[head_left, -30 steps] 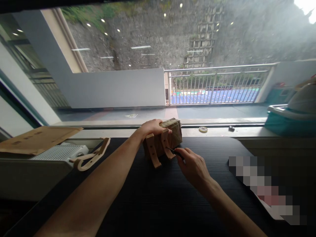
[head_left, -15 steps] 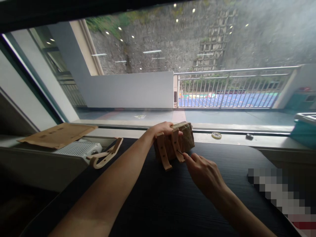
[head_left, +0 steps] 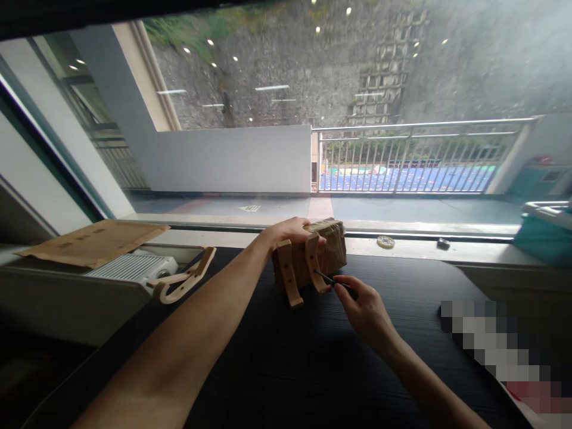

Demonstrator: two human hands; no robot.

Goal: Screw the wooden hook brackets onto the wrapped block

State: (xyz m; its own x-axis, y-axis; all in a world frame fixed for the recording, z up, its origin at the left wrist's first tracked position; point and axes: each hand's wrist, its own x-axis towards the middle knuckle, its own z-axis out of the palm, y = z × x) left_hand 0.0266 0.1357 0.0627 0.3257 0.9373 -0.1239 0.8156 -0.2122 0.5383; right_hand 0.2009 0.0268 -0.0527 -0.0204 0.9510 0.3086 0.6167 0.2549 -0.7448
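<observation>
Left hand (head_left: pixel 290 231) clamps the wooden block (head_left: pixel 319 259) from above; right hand (head_left: pixel 364 304) pinches a screwdriver (head_left: pixel 328 279) against it.

matt dark woodgrain table (head_left: pixel 277 369); pale smooth wooden pieces (head_left: pixel 300 266); brown cardboard sheet (head_left: pixel 92 241).

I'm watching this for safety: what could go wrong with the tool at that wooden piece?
The slim dark tool in the right hand points toward the left hand gripping the wooden block; a slip might jab those fingers. The block rests on two curved legs, so pushing could tip it.
</observation>
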